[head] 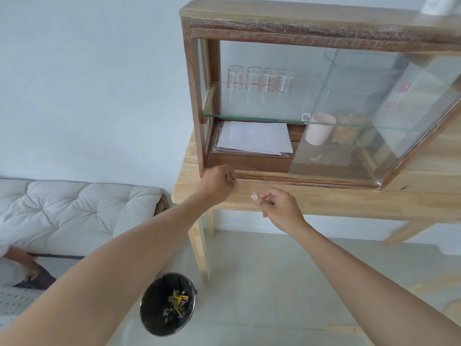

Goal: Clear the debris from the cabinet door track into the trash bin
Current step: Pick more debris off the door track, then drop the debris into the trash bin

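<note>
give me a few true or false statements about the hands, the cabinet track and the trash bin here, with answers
1. The right hand pinches a small pale scrap in front of the table edge. True.
2. The trash bin stands on the table beside the cabinet. False: it stands on the floor, near the table leg.
3. The left hand is at the left end of the cabinet door track. True.
4. The trash bin is empty. False: bits of debris lie inside it.
5. The glass door covers the cabinet's left side. False: it sits to the right, leaving the left side open.
</note>
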Available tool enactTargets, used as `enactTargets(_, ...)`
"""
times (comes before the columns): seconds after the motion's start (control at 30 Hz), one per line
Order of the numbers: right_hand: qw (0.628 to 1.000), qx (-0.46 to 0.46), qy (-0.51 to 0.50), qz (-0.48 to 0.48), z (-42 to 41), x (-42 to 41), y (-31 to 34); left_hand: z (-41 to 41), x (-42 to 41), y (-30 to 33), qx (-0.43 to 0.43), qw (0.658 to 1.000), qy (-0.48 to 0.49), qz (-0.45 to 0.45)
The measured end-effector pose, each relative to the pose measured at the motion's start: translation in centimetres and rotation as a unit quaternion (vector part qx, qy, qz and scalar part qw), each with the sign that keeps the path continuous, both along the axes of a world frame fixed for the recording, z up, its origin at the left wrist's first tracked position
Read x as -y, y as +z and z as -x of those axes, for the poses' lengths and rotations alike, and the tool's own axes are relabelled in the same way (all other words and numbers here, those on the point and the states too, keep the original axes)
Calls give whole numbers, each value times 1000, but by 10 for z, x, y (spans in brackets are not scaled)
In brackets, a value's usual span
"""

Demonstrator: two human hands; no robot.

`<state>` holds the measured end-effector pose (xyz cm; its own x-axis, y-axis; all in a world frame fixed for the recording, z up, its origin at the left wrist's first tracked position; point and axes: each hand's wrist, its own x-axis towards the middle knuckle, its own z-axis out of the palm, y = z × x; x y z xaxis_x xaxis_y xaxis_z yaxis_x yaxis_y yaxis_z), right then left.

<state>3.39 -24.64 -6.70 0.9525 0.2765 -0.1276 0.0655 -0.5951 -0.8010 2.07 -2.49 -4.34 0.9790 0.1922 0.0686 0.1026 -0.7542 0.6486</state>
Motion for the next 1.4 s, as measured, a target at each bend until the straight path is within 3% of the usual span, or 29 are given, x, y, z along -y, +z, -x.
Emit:
enactTargets(0.17,997,-26,68,19,24,-38,-13,57,-34,-20,-1,1000,14,16)
enactTargets(0.4,979,-46,183,73,61,-114,-66,153,-106,-82,-55,989,129,37)
enactTargets(0.67,952,-117,241,146,105,-187,-223,237,-161,-249,-191,945,247,100)
enactTargets(0.93,920,-137,266,253,133,-235,-395,266,-186,-426,-292,913,273,83)
enactTargets(1.07,893,-168,300,290,146,-249,-454,270,-189,-488,-345,892,265,121)
enactTargets(1.23,893,-184,286,296,161,-241,-452,288,-187,-495,-400,866,257,152)
enactTargets(1.4,906,-191,265,269,151,-231,-381,289,-189,-427,-393,872,259,133)
